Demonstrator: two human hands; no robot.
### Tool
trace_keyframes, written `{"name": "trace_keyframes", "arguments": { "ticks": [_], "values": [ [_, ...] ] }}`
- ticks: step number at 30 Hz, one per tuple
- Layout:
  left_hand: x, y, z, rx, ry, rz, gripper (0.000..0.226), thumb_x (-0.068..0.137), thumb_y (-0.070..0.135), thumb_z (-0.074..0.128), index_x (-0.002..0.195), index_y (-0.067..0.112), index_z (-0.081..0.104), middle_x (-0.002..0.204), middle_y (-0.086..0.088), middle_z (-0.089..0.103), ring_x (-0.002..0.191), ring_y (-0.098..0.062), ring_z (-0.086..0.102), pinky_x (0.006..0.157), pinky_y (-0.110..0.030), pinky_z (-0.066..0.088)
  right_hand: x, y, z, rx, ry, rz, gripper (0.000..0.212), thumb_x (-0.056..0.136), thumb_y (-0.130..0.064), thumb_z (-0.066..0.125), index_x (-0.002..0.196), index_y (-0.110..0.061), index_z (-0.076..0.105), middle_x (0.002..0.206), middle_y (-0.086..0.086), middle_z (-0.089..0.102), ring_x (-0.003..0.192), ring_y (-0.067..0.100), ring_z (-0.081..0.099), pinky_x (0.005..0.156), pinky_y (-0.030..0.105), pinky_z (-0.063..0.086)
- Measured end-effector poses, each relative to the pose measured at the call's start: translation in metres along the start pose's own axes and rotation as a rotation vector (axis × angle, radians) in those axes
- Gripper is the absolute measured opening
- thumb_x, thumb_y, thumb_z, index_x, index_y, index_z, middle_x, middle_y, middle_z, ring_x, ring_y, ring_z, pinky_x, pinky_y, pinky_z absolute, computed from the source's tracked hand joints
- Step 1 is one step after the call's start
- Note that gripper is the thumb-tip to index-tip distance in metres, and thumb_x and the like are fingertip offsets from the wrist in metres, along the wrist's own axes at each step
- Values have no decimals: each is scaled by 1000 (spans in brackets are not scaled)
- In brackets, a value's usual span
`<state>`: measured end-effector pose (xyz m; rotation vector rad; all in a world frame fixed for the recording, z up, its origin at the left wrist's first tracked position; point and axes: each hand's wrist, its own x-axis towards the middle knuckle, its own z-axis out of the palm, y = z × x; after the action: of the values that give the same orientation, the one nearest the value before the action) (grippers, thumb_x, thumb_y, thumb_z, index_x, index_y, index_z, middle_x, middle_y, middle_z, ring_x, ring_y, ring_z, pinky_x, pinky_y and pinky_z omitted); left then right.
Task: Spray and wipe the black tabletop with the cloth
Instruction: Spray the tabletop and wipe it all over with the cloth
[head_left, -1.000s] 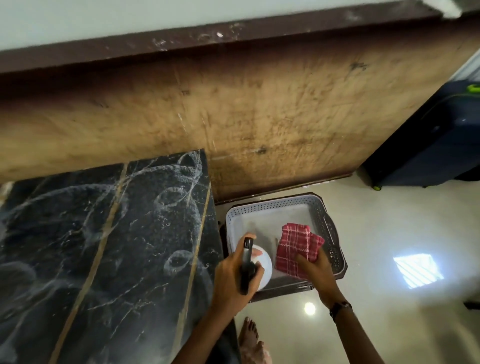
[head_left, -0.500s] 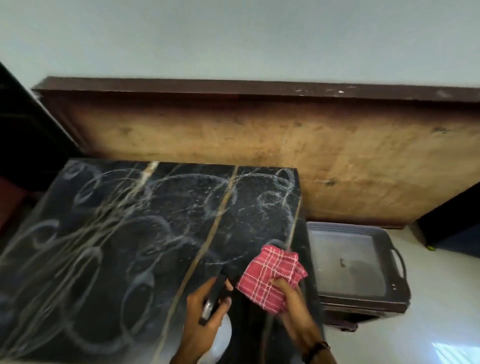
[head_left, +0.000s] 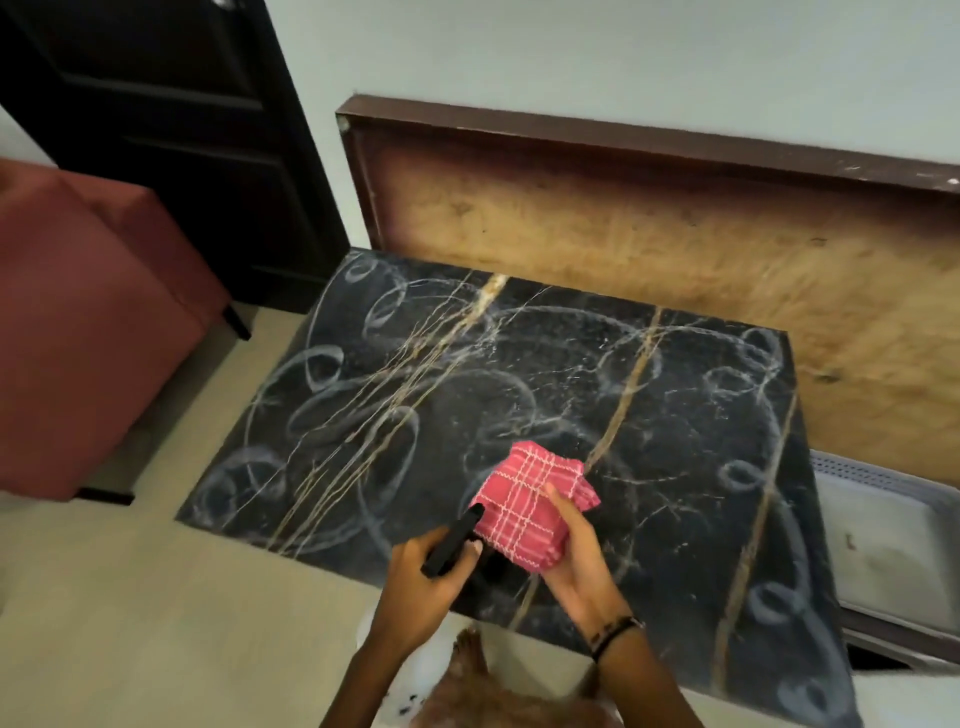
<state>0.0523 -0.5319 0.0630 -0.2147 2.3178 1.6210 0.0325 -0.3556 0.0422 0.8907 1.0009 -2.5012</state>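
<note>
Folded red checked cloth (head_left: 530, 501) is gripped in the right hand (head_left: 574, 558), held over the near edge of the black table (head_left: 675, 415). Dark spray nozzle (head_left: 451, 540) is clasped by the left hand (head_left: 423, 582), long axis aimed up-right toward the cloth, just beside it. Tabletop lies directly ahead of both hands; no wiping contact is seen yet.
</note>
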Motion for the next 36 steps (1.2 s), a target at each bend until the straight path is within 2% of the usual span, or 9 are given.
{"name": "trace_keyframes", "arguments": {
  "ticks": [3,6,8,10,14,17,21,31,36],
  "values": [
    [-2,-6,-12,-10,23,-19,36,82,28,71,65,-1,59,53,-17,43,50,-19,41,51,-27,32,3,11,20,14,-46,-25,48,95,-36,52,135,-10,50,129,16,61,119,32,58,103,52,42],
    [-3,-7,-17,26,41,-27,36,78,36,74,56,13,57,50,-11,45,45,-19,39,50,-29,33,1,19,36,16,-75,-31,46,96,-40,46,129,-8,54,122,17,65,112,30,63,91,45,52],
    [-1,-5,-20,33,73,-74,40,73,45,75,62,8,64,58,-21,58,51,-33,53,52,-37,43,1,23,43,-7,-93,-21,46,96,-42,45,126,-9,56,118,16,67,107,29,65,89,44,53],
    [1,-5,-24,19,108,-115,45,70,48,76,65,3,67,64,-22,66,58,-32,63,60,-42,51,2,27,47,-33,-105,-11,47,96,-43,45,126,-9,57,118,17,67,108,30,65,94,47,49],
    [0,-4,-32,-11,135,-166,39,70,45,77,56,11,64,51,-8,61,45,-13,58,56,-32,49,7,34,54,-45,-126,-6,48,96,-45,45,126,-10,57,120,17,66,110,31,64,97,49,47],
    [1,-5,-40,-56,126,-196,32,70,43,78,59,15,65,57,-11,67,50,-16,62,58,-35,51,12,38,57,-58,-136,-10,49,95,-47,44,127,-11,56,123,17,64,114,32,62,102,51,43],
    [0,0,-51,-119,88,-224,27,71,40,77,66,16,67,63,-7,69,36,-1,52,48,-23,39,19,41,58,-70,-161,-18,56,96,-49,42,135,-10,50,128,18,61,119,33,58,106,53,40],
    [13,1,-59,-96,173,-295,38,71,44,76,64,9,64,57,-8,64,44,-13,58,49,-24,44,37,43,62,-125,-169,-31,63,89,-52,51,137,-13,47,130,17,60,118,32,59,100,52,46],
    [8,13,-69,-125,32,-241,29,76,40,73,78,12,69,74,-7,72,42,-8,50,38,-18,37,43,37,69,-158,-207,3,63,90,-54,49,135,-10,50,129,17,60,120,33,57,107,54,39]
  ]
}}
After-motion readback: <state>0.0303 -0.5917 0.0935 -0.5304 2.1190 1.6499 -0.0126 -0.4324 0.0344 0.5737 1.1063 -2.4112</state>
